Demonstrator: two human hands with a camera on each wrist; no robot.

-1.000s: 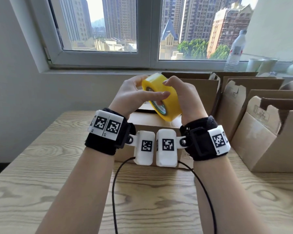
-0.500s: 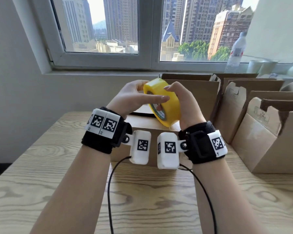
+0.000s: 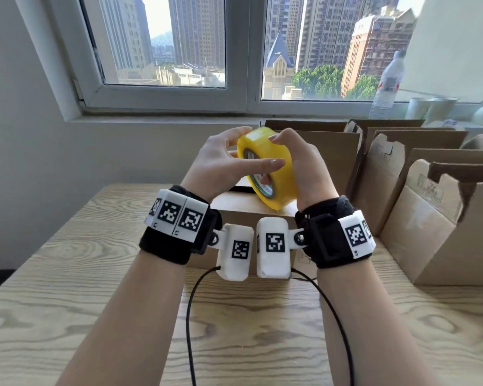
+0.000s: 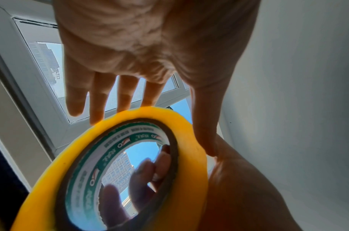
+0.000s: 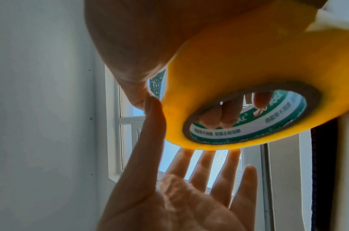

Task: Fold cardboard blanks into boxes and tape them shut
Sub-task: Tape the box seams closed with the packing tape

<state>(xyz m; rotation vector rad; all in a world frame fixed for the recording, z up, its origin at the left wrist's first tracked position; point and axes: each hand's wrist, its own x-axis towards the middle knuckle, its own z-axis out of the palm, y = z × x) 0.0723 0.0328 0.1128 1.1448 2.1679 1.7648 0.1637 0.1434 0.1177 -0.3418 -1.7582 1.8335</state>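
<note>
Right hand (image 3: 304,168) is gripping the yellow tape roll (image 3: 268,168) in mid-air above a closed box (image 3: 251,215), fingers curling through its cardboard core. Left hand (image 3: 221,162) is lying spread, straight fingers touching the glossy rim. Open boxes (image 3: 430,218) are crowding the wood-grain table's (image 3: 67,302) right edge.

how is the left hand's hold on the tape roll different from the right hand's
The right hand carries the yellow tape roll, with fingers hooked through the core, as the left wrist view shows; the left hand does not enter the core. The left hand's fingers are straight and spread, thumb lying across the roll's side, while the right hand's fingers are curled. Both touch the roll, held above the closed box.
</note>
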